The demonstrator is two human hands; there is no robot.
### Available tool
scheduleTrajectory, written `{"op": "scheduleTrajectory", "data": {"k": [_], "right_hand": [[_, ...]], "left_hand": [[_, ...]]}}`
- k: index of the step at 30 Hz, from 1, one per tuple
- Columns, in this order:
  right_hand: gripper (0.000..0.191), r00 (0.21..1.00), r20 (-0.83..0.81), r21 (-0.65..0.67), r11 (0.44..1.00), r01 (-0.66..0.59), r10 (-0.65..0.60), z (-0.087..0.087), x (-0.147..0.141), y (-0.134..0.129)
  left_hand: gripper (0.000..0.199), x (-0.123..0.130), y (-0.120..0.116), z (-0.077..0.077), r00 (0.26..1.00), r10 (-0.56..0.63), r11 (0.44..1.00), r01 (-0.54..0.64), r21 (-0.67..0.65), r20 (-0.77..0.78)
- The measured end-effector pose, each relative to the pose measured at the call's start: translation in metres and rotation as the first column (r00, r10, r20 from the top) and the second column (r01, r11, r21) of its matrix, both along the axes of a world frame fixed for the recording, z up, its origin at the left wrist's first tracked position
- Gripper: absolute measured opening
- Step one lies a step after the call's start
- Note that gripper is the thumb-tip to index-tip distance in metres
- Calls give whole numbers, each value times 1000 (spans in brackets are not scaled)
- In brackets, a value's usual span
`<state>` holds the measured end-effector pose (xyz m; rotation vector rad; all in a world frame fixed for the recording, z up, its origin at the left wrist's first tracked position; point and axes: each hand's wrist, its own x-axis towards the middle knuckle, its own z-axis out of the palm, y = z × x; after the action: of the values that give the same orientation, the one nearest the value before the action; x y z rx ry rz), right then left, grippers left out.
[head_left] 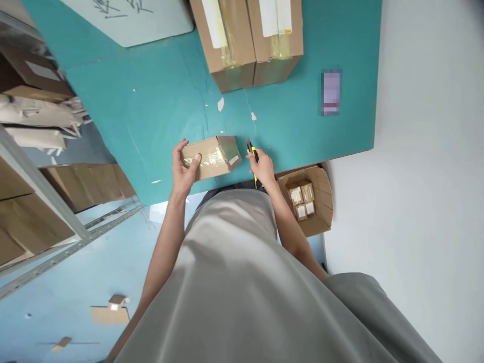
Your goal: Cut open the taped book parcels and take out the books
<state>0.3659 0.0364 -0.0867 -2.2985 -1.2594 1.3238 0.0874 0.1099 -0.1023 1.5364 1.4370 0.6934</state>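
Note:
My left hand [184,169] grips the left end of a small cardboard box [209,157], thumb across its top. Clear tape covers part of the box, and a small white label sits on its right end. To the right, my right hand [263,167] is closed around a yellow and black box cutter [252,150], whose tip points away from me. A short gap separates the cutter from the box's right end. Both hands are over the near edge of the green table [151,111].
Two larger taped cartons [253,45] stand at the back of the table, beside a white panel [151,22] with handwriting. A pixelated purple object [331,92] lies at right. Below the table edge, an open carton [323,201] holds several small boxes. Metal shelving [45,186] stands left.

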Motion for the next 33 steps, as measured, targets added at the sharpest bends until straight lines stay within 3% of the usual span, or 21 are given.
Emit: {"op": "scheduleTrajectory", "data": {"k": [2,4,7,10,12,16,20,23,28,31,33], "right_hand": [[37,994,-101,22,999,50,-47,-33,-2,12],[33,974,-211,37,995,93,-83,-54,-11,22],[34,934,-346,45,992,117,-95,-60,-30,29],[37,937,-346,78,994,75,-44,-42,-44,29],[36,967,-256,89,996,23,1,-24,-44,28],[43,1000,6,44,999,-31,30,14,-29,26],[50,973,207,8,994,-105,101,35,-12,21],[59,937,302,-24,984,-174,173,41,-6,16],[62,796,533,-116,957,-266,286,60,-11,15],[55,715,546,-161,892,-421,436,80,-26,25],[53,647,530,-179,817,-548,549,90,-40,35]], "left_hand": [[93,-21,-2,-5,999,39,998,-38,-45,22],[107,-45,-8,-13,990,132,987,-128,-94,40],[110,-82,-20,-27,948,317,940,-312,-135,14],[95,-101,-30,-40,907,420,897,-420,-138,-30],[87,-97,-30,-50,904,427,892,-422,-161,-6],[80,-58,-15,-76,924,363,913,-326,-245,122],[75,-21,0,-92,927,257,926,-156,-344,272],[72,-18,2,-85,920,243,929,-131,-345,306],[67,-32,-3,-51,960,118,985,-79,-156,254],[66,-32,-2,-39,984,-28,998,38,-56,175],[67,-29,0,-40,986,-85,996,89,-22,147]]}}
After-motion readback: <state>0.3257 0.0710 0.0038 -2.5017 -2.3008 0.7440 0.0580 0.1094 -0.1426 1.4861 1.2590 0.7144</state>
